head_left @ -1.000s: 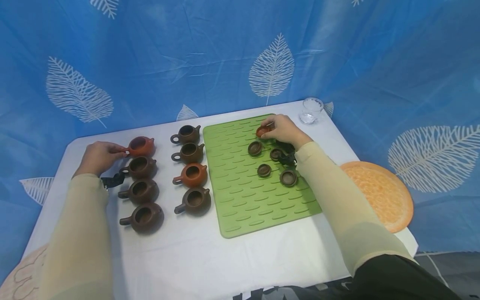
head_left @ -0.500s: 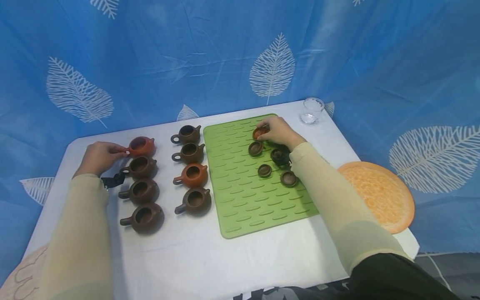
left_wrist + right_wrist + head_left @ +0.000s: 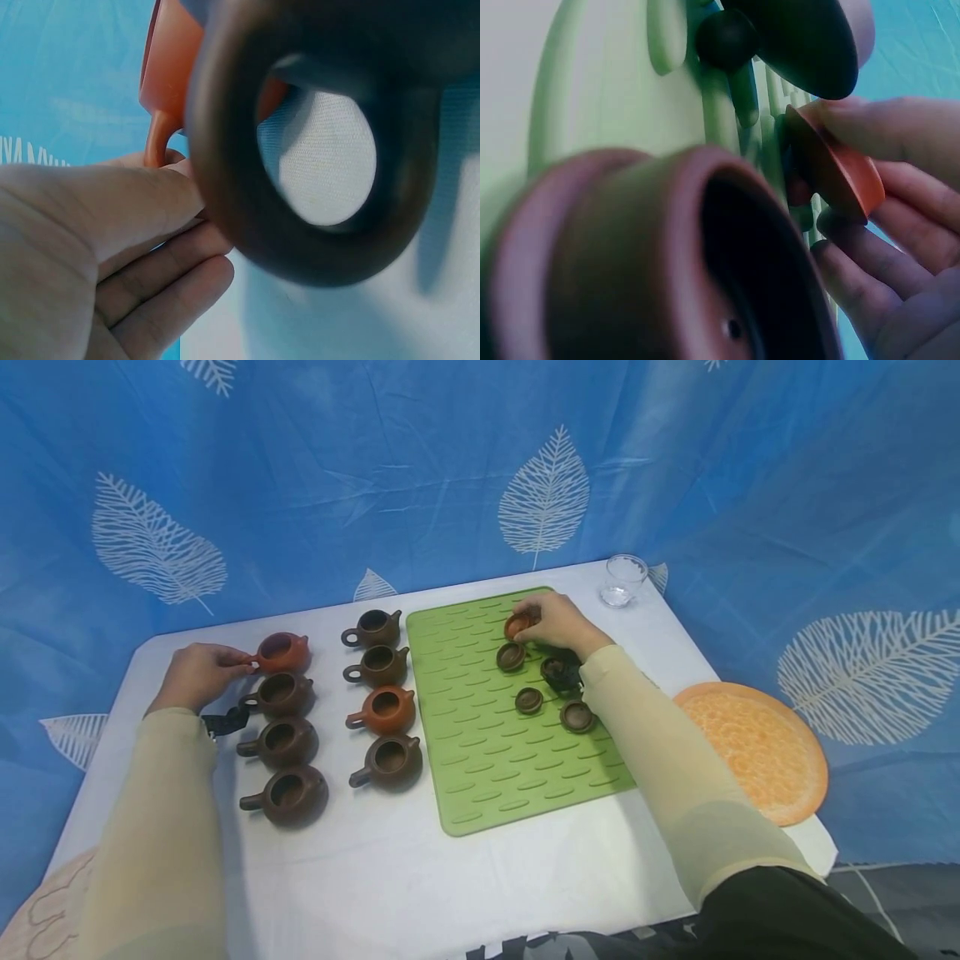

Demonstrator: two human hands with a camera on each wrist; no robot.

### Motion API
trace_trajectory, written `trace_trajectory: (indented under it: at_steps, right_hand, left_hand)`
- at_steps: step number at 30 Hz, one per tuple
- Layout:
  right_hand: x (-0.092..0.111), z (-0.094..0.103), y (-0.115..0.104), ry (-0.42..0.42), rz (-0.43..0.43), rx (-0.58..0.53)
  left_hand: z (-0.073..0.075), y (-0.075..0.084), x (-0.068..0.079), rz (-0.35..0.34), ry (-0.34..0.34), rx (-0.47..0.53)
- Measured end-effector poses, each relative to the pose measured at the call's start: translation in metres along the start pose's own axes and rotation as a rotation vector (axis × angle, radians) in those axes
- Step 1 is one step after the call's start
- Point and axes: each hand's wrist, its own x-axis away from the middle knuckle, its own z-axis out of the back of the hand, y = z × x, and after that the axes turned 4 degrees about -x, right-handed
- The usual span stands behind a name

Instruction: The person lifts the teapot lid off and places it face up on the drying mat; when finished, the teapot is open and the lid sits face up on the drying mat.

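At the back left, my left hand point(image 3: 197, 678) pinches the thin handle of a red-orange teapot point(image 3: 297, 653); the left wrist view shows thumb and fingers on that teapot's handle point(image 3: 157, 139). A dark brown teapot's ring handle point(image 3: 214, 187) looms in front there. Over the green mat point(image 3: 495, 777), my right hand point(image 3: 561, 623) holds a small red-orange teapot lid point(image 3: 517, 626) by its edge, hollow side up. In the right wrist view this lid point(image 3: 838, 169) sits between thumb and fingers, close to the mat. Brown lids point(image 3: 511, 657) lie upturned beside it.
Several lidless teapots stand in two columns on the white table point(image 3: 337, 877), mostly brown, with another orange teapot point(image 3: 388, 713) in the second column. A clear glass cup point(image 3: 622, 583) is at the back right. A round orange pizza-patterned mat point(image 3: 757, 752) overhangs the right edge.
My right hand has moved slightly left with the red-orange lid, nearer the brown lid beside it, then held still. My left hand has stayed on the teapot handle.
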Motion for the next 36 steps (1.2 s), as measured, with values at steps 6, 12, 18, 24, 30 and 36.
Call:
trace_trajectory:
  at_steps: [6, 12, 18, 24, 30, 36]
  right_hand:
    - [0.002, 0.002, -0.003, 0.002, -0.035, -0.088]
    - [0.003, 0.005, -0.005, 0.006, -0.050, -0.142]
    - [0.002, 0.005, -0.002, 0.016, -0.042, -0.159]
    - [0.000, 0.005, -0.001, 0.040, -0.032, -0.147]
    - [-0.001, 0.006, -0.003, 0.100, 0.002, -0.137]
    - [-0.003, 0.011, -0.005, 0.109, 0.005, -0.119]
  left_hand:
    - [0.001, -0.001, 0.000, 0.005, -0.004, 0.004]
    - [0.001, -0.001, 0.001, 0.001, -0.009, 0.003]
    - [0.002, -0.002, 0.000, -0.001, -0.012, 0.006]
    - [0.001, -0.005, 0.000, -0.002, -0.013, 0.008]
    - [0.002, -0.007, 0.004, -0.020, -0.011, 0.011]
    - [0.008, -0.008, 0.006, -0.077, 0.008, -0.025]
